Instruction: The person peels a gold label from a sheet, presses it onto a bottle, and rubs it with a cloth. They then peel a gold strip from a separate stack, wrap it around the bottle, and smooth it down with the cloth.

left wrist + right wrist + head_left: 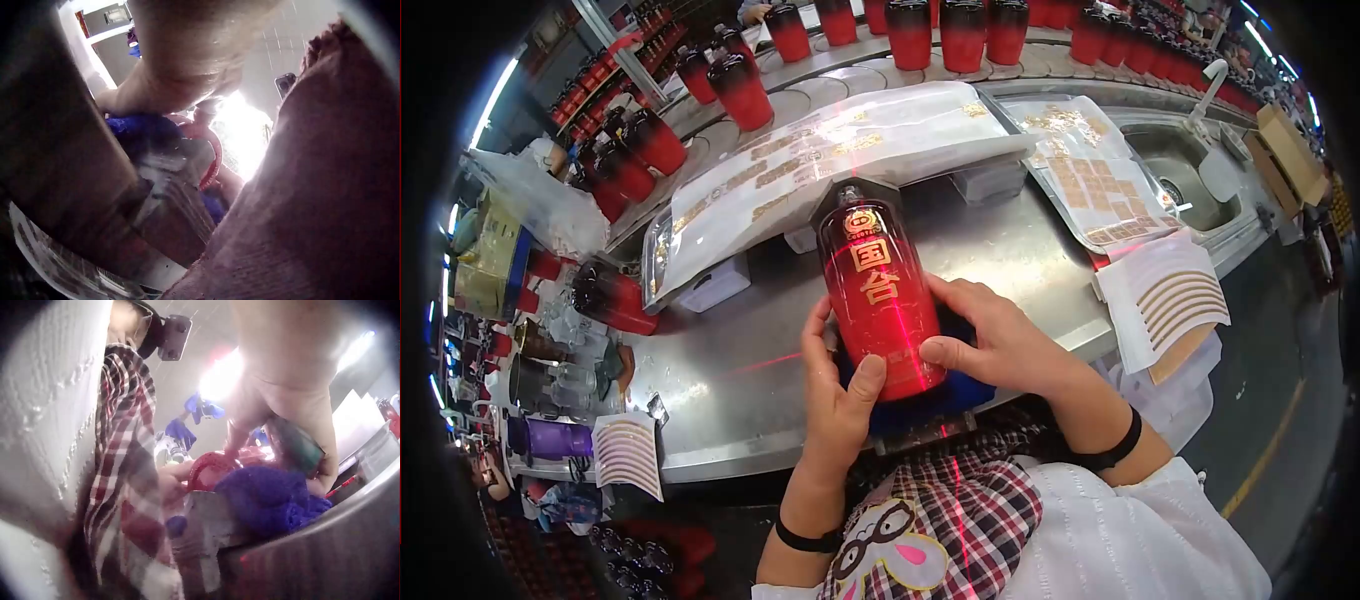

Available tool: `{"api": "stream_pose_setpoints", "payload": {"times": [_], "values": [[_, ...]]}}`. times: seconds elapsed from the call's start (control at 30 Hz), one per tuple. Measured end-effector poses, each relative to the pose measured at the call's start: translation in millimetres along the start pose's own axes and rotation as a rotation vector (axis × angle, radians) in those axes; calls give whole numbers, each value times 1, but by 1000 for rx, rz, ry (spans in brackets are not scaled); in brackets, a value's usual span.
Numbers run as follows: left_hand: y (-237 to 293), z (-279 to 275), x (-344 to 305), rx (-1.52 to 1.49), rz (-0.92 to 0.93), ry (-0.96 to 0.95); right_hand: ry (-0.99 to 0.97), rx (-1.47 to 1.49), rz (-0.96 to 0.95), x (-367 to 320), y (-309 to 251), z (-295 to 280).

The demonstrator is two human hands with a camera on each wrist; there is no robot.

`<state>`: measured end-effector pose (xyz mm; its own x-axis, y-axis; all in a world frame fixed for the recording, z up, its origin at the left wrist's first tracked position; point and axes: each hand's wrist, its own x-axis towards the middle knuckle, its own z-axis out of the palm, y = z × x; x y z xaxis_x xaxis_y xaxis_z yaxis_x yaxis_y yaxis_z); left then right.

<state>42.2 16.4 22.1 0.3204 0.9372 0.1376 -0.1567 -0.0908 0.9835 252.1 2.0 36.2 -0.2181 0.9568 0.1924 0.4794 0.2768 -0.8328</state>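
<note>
A red glass bottle [878, 325], darker toward its neck, leans back with its base toward the person. Gold Chinese characters and a round gold emblem mark its front. My left hand [836, 405] holds the lower left side, thumb on the front. On the lower right side, my right hand [1005, 345] grips it with the thumb across the front; its other fingers are partly hidden behind. Beneath the bottle lies a blue cloth [269, 500]. The bottle's round red base [211, 470] shows in the right wrist view. Thin red light lines cross the glass.
Beyond the bottle, a paper-covered tray [840, 140] bears gold decals. Another decal sheet [1090, 175] lies near the sink [1200, 185]. Sheets of curved gold strips [1170, 310] hang at the right edge. Red bottles [740, 90] line the conveyor; one bottle [612, 298] lies tilted at left.
</note>
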Motion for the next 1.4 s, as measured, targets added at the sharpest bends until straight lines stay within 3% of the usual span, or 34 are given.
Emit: {"api": "stream_pose_setpoints", "payload": {"times": [0.5,0.9,1.1,1.2,1.4], "values": [[-4,-4,-2,-86,-9,-24,-1,-9,-4,-1,7,1],[-8,-6,-1,16,24,-31,-11,12,-6,0,6,0],[-10,-7,-1,-171,35,-61,-25,1,17,0,2,0],[-7,-5,-2,-31,21,-49,-18,-30,-2,-1,7,1],[-9,-5,-1,-34,34,-44,-35,-21,21,-1,6,1]]}}
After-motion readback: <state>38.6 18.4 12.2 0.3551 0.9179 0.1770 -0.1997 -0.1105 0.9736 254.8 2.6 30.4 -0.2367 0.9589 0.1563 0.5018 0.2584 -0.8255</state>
